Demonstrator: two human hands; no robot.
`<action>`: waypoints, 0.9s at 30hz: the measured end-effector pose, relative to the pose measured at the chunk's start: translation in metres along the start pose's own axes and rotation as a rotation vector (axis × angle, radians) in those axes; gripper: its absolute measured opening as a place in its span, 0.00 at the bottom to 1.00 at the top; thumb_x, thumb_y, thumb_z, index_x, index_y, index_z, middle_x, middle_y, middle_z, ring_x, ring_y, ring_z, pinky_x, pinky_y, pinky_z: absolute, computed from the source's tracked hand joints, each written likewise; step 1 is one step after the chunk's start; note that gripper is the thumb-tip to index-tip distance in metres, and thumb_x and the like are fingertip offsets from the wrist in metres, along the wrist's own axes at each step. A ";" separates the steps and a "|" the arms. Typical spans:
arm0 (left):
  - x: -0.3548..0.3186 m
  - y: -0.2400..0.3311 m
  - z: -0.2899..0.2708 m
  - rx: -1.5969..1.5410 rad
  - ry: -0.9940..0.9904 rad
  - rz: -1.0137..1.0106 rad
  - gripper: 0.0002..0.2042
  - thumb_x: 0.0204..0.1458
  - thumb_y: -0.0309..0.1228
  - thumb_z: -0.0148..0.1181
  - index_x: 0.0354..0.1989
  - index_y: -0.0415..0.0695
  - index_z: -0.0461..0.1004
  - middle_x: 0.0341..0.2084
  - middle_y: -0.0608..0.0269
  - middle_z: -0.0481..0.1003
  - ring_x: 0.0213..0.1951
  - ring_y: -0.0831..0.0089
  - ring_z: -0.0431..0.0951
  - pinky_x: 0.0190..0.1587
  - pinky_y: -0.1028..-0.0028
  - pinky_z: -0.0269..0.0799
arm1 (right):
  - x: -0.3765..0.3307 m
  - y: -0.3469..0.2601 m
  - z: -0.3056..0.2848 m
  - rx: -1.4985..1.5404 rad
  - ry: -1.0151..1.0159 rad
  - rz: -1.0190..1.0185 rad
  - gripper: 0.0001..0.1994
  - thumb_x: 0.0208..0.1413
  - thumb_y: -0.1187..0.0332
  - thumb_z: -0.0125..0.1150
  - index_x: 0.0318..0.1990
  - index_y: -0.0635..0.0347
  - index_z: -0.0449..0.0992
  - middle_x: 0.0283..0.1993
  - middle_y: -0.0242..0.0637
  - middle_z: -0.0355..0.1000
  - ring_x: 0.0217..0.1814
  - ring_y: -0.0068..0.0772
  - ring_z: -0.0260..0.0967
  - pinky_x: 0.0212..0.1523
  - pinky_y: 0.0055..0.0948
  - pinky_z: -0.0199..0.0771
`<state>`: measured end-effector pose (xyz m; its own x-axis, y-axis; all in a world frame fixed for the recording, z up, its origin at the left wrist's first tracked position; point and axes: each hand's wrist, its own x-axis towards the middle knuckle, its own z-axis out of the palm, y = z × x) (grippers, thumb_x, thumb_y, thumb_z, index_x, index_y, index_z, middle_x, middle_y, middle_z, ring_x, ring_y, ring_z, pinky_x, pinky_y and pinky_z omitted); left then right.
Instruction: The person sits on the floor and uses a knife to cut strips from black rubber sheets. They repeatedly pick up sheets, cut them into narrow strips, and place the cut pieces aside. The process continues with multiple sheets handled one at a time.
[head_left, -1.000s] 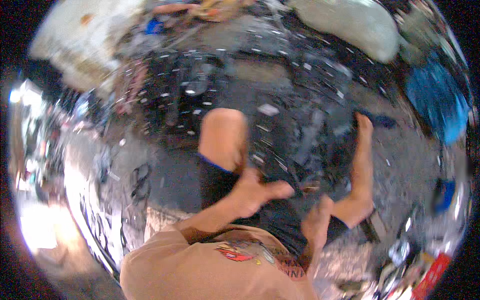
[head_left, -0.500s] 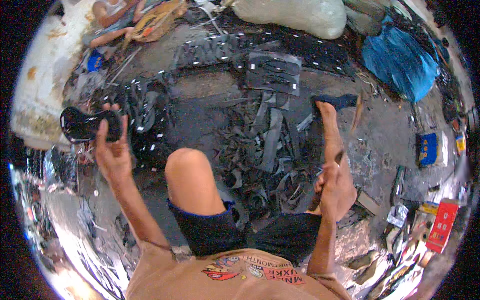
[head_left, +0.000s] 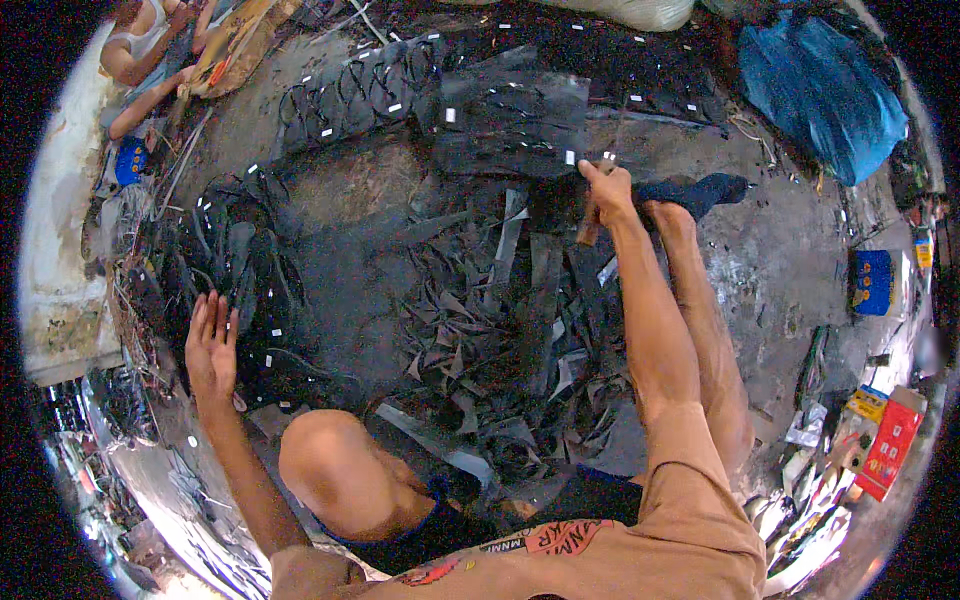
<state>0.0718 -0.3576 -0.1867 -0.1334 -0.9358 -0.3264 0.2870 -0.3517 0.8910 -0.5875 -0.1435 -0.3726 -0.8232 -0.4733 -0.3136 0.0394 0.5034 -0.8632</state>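
At the left, my left hand point(head_left: 212, 350) is open, fingers stretched, and holds nothing. Just beyond its fingertips lies a heap of black sole-shaped pieces point(head_left: 240, 250). My right arm reaches far forward, and my right hand point(head_left: 608, 192) is closed around a brown wooden-handled tool point(head_left: 587, 230). The tool's working end is too small to make out. This hand is at the near right corner of a dark sheet point(head_left: 510, 125) that bears curved lines and small white patches. My foot in a dark blue sock point(head_left: 710, 192) rests just right of that hand.
Black offcuts point(head_left: 480, 350) litter the floor between my legs. Strips with black loops point(head_left: 360, 90) lie at the far left. A blue plastic bag point(head_left: 825, 100) stands far right, with a blue box point(head_left: 873, 282) and a red box point(head_left: 890, 445) nearer. Another person point(head_left: 150, 50) sits far left.
My left hand has let go of the black sole-shaped piece and come lower. My right hand has moved from beside my shin far forward to the dark sheet. The view has shifted.
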 end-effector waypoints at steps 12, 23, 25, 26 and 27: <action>-0.030 -0.014 0.156 -0.049 -0.319 -0.133 0.17 0.63 0.28 0.61 0.60 0.40 0.71 0.55 0.54 0.77 0.59 0.59 0.77 0.64 0.54 0.74 | -0.040 -0.089 0.139 0.580 0.085 0.047 0.24 0.53 0.70 0.78 0.50 0.67 0.69 0.45 0.42 0.73 0.32 0.36 0.73 0.29 0.36 0.81; -0.239 0.049 0.155 -0.137 -0.440 0.379 0.29 0.67 0.33 0.51 0.75 0.42 0.55 0.71 0.47 0.61 0.70 0.55 0.62 0.70 0.56 0.62 | -0.242 -0.166 -0.134 0.533 -0.224 -0.189 0.24 0.58 0.55 0.73 0.55 0.61 0.76 0.42 0.33 0.76 0.34 0.27 0.71 0.30 0.33 0.70; -0.279 -0.016 0.190 -0.290 -0.575 0.001 0.37 0.60 0.30 0.62 0.76 0.43 0.51 0.69 0.52 0.63 0.62 0.60 0.71 0.61 0.59 0.70 | -0.285 -0.197 -0.185 0.474 -0.296 -0.232 0.20 0.59 0.58 0.72 0.52 0.60 0.76 0.38 0.27 0.73 0.34 0.21 0.69 0.32 0.26 0.71; -0.296 -0.042 0.201 -0.252 -0.638 -0.125 0.42 0.56 0.28 0.67 0.77 0.44 0.50 0.67 0.55 0.64 0.57 0.62 0.75 0.56 0.60 0.75 | -0.302 -0.202 -0.208 0.421 -0.327 -0.229 0.18 0.59 0.60 0.72 0.50 0.58 0.76 0.35 0.23 0.69 0.31 0.17 0.66 0.31 0.20 0.71; -0.306 -0.057 0.201 0.081 -0.739 0.021 0.35 0.56 0.29 0.67 0.72 0.50 0.57 0.61 0.58 0.70 0.54 0.62 0.77 0.55 0.59 0.76 | -0.319 -0.203 -0.217 0.454 -0.289 -0.293 0.20 0.60 0.59 0.71 0.54 0.59 0.76 0.40 0.27 0.73 0.37 0.22 0.70 0.37 0.24 0.72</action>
<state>-0.0948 -0.0463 -0.0744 -0.7400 -0.6716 -0.0376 0.2294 -0.3045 0.9245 -0.4560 0.0623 -0.0112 -0.6515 -0.7547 -0.0779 0.1245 -0.0050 -0.9922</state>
